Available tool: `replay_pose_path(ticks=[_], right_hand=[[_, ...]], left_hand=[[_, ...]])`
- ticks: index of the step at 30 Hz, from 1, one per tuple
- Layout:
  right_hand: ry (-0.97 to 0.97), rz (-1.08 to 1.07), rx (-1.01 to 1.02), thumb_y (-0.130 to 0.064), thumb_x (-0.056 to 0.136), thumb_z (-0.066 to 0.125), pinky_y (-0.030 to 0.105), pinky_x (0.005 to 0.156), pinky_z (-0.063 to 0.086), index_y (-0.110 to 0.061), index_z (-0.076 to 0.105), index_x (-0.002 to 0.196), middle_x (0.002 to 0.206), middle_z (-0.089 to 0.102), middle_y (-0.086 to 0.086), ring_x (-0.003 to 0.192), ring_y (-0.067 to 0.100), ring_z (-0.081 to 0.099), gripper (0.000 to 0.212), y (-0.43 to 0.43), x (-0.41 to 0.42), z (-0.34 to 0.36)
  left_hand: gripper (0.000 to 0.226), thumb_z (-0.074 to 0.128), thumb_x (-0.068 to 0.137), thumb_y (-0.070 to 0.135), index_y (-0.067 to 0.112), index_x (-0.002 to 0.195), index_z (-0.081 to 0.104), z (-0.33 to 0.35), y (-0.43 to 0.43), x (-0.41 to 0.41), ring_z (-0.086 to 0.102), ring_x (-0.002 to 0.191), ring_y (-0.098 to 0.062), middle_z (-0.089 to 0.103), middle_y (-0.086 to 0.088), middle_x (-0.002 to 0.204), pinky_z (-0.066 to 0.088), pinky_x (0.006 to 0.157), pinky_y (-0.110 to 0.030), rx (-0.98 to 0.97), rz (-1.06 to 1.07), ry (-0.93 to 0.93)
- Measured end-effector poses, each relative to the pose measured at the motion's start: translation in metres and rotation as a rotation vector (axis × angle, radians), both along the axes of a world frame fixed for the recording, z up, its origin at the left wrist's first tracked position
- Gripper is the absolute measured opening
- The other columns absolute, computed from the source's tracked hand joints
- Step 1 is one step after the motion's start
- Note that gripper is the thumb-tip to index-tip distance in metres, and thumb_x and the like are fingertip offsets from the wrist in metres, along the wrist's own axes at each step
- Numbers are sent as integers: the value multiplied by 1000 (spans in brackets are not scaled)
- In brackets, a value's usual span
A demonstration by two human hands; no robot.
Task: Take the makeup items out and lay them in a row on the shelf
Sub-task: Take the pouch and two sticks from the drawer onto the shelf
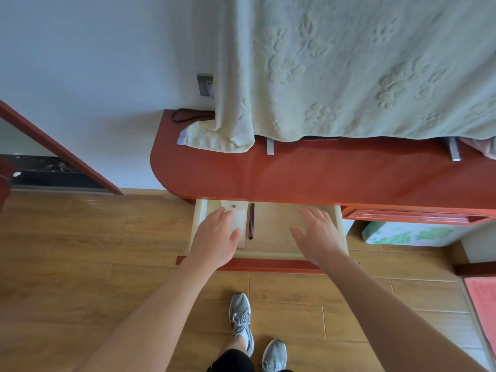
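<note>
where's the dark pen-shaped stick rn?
Head view: the dark stick lies in the open drawer, left of its middle, pointing front to back, just right of the cream case that the left hand partly hides.

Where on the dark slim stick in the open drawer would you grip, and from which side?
Probably pinch the dark stick at mid-length, from above. It lies flat, front to back; the cream case sits close on its left, while bare drawer floor on its right leaves room.

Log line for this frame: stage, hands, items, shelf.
stage: hands over open drawer | left hand: open, over cream case | right hand: open, over drawer floor | pen: in drawer beside case | shelf: no makeup yet
</note>
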State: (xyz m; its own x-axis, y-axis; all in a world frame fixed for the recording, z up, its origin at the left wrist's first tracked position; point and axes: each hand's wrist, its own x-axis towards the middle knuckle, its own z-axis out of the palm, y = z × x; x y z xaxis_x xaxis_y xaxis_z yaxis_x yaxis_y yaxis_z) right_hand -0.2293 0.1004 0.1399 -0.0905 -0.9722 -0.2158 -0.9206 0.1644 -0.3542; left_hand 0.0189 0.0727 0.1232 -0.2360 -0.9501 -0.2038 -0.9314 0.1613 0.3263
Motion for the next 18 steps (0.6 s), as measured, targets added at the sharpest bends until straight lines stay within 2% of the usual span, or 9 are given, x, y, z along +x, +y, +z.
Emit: replay_pose_path(ticks=[6, 11, 15, 18], right_hand=[[54, 41, -22, -39, 97, 49, 36, 116, 27, -12, 38, 146, 152, 37, 2, 141, 20, 27, 58, -51, 1, -19], [114, 75, -12, -38, 97, 47, 37, 115, 25, -14, 38, 146, 153, 34, 1, 142, 20, 25, 55, -73, -1, -35], [127, 70, -55, -37, 97, 49, 40, 112, 31, -13, 46, 141, 150, 39, 3, 139, 22, 30, 50, -81, -1, -47], [116, 47, -113, -34, 95, 55, 41, 108, 37, -12, 53, 135, 144, 47, 5, 135, 24, 37, 46, -82, 0, -54]], left_hand=[[56, 42, 102, 39, 12, 150, 31, -33, -26, -1, 28, 145, -20, 32, -3, 157, 28, 117, -35, 103, -3, -8], [53, 44, 102, 35, 13, 149, 31, -62, -42, -5, 32, 141, -21, 34, -3, 152, 35, 111, -34, 171, 36, -16], [54, 50, 99, 31, 16, 147, 31, -84, -49, -6, 34, 139, -25, 31, -8, 151, 41, 107, -36, 238, 120, -32], [57, 56, 96, 29, 18, 146, 31, -95, -53, -6, 43, 130, -28, 38, -11, 143, 44, 102, -37, 274, 160, -44]])
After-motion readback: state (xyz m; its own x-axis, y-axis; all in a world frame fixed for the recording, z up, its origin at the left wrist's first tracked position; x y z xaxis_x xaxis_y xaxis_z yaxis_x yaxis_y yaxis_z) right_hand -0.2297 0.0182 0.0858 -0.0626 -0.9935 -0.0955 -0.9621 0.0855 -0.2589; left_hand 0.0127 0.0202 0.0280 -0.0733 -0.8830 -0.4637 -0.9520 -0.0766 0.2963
